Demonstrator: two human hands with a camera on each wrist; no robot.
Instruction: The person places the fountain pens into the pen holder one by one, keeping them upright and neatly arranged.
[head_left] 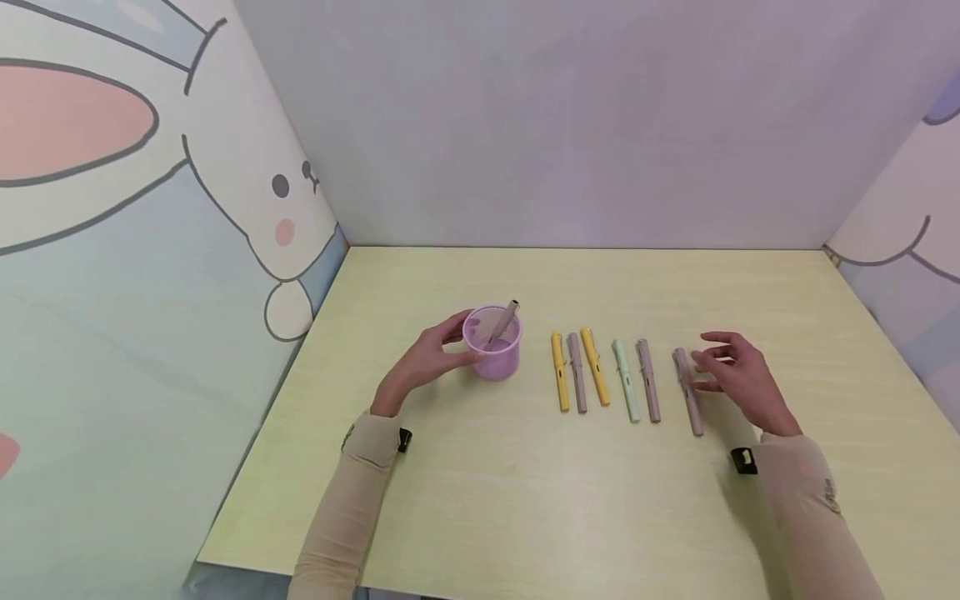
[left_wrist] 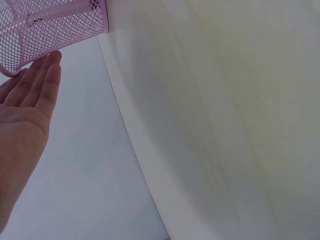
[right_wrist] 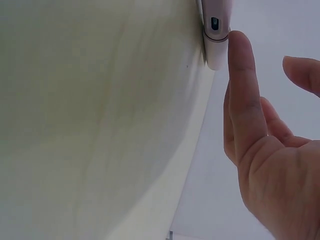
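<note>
Cup [head_left: 498, 363] sits in the grip of your left hand [head_left: 429, 360]. Your right hand [head_left: 742, 379] is loose, holding nothing, fingers just beside the nearest mauve pen [head_left: 692, 407]; you seem to be reaching, so pinch it next.

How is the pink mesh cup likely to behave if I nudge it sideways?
The cup looks light for its size, since its wall is open mesh. That wall probably keeps its shape under a gentle push, as it stands round and undented. The single pen inside leans and pokes above the rim, so it may shift or rattle.
</note>
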